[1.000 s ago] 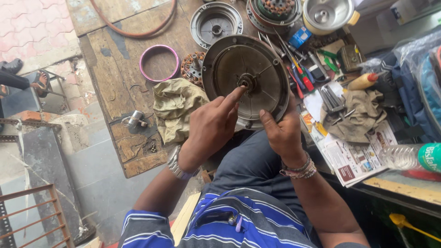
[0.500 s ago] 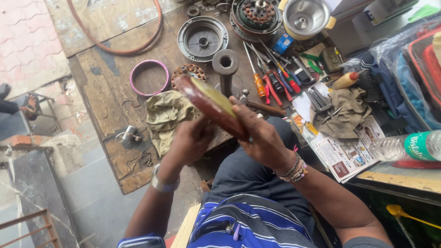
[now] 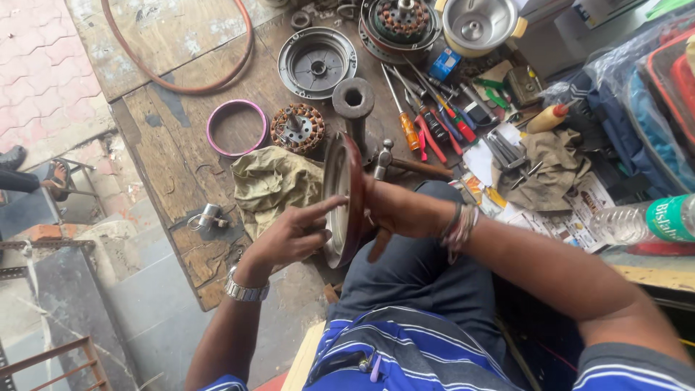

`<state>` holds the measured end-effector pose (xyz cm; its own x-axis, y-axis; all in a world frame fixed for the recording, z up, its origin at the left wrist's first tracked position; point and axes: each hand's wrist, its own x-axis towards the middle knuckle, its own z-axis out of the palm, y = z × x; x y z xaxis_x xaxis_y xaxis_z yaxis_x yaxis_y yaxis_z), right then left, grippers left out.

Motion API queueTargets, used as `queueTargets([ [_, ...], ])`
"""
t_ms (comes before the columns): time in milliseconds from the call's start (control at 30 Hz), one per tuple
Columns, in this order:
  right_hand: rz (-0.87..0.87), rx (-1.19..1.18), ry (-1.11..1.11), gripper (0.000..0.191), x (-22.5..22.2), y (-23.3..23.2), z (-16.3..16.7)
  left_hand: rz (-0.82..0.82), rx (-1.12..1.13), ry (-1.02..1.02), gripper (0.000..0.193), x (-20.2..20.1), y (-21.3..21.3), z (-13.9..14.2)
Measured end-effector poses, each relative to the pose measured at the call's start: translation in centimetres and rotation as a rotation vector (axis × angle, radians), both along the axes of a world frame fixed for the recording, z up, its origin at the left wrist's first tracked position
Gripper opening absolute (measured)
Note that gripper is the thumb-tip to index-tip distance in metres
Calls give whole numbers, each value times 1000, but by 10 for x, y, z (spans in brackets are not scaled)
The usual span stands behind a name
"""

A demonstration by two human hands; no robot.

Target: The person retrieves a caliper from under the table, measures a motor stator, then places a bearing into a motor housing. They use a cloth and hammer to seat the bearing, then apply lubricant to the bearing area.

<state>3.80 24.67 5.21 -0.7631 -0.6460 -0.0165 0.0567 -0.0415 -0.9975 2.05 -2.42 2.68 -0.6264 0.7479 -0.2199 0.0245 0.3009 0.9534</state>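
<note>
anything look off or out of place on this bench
Nothing looks spilled or broken. The round metal cover stands on edge between the left hand and right hand. The wooden bench is cluttered: screwdrivers lie loosely fanned, a crumpled rag sits beside the copper-wound motor core, and the board's near edge is worn and chipped.

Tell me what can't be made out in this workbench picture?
- Head view: the far face of the round metal cover is turned edge-on, unseen.
- The right hand has its fingers behind the cover.
- The plastic bottle is cut off by the right edge.
- The small parts beside the cloth are too small to tell.
</note>
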Motion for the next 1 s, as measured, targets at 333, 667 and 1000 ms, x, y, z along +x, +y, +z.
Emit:
queueTargets([
  [333,129,433,-254,60,-35,-2,0,495,501,-1043,41,4,-6,-69],
  [667,-125,618,-13,86,-35,27,-18,226,964,-1076,17,-12,-9,-86],
  [1000,-496,1393,862,35,-27,50,-124,411,978,-1081,19,8,-21,-100],
])
